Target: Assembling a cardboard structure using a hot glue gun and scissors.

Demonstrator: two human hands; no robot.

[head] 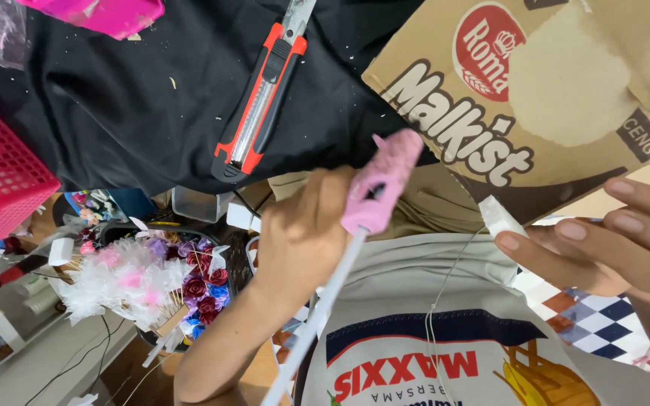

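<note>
Fingers of the left hand [302, 233] are closed around a pink glue gun [380, 184] with a white stick [317, 319]; right hand [611, 240] pinches a small white piece [499, 216]. Farther off: cardboard box [566, 90] at right, red-and-black utility knife [261, 98] on black cloth [137, 98].

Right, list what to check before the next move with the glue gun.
1. Left hand grip on gun: ok, fingers wrapped round it.
2. Glue stick loaded: ok, juts from the gun's back.
3. Right hand holding white piece: ok, at the fingertips.
4. Gun tip at the piece: not ok, apart.
5. Glue hot: cannot tell.
6. Knife away from hands: ok, lies on black cloth.
</note>
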